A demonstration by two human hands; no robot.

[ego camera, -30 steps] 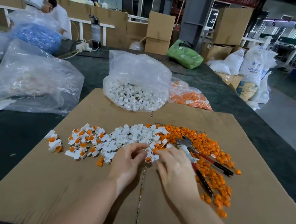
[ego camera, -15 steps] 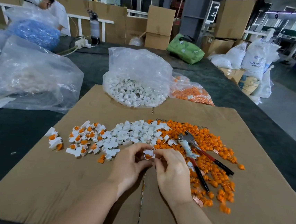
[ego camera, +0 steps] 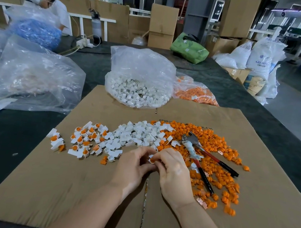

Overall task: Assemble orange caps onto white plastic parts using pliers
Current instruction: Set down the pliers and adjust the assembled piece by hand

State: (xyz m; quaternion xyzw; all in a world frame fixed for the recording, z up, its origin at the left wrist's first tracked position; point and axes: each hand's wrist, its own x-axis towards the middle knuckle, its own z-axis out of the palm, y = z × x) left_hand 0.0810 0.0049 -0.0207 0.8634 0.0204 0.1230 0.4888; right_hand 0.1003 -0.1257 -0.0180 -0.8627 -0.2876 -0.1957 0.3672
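Observation:
My left hand point(ego camera: 133, 165) and my right hand point(ego camera: 172, 173) meet fingertip to fingertip over the cardboard sheet point(ego camera: 83, 190), pinching between them one small white part with an orange cap point(ego camera: 151, 159). Just beyond them lies a pile of loose white parts point(ego camera: 140, 133). A wide spread of orange caps point(ego camera: 219, 157) runs to the right. The pliers point(ego camera: 202, 155), with red-and-black handles, lie untouched on the caps right of my right hand. Several capped white parts point(ego camera: 86, 140) sit in a group to the left.
A clear bag of white parts point(ego camera: 139, 83) and a bag of orange caps point(ego camera: 196, 92) stand at the cardboard's far edge. A large crumpled clear bag point(ego camera: 32, 76) lies at the left on the dark table point(ego camera: 10, 146). A person sits at the far left behind a bag of blue pieces point(ego camera: 38, 31).
My hands lifted a white part from the pile's edge and drew it slightly toward me, fingertips closing together on it. The pliers have not moved.

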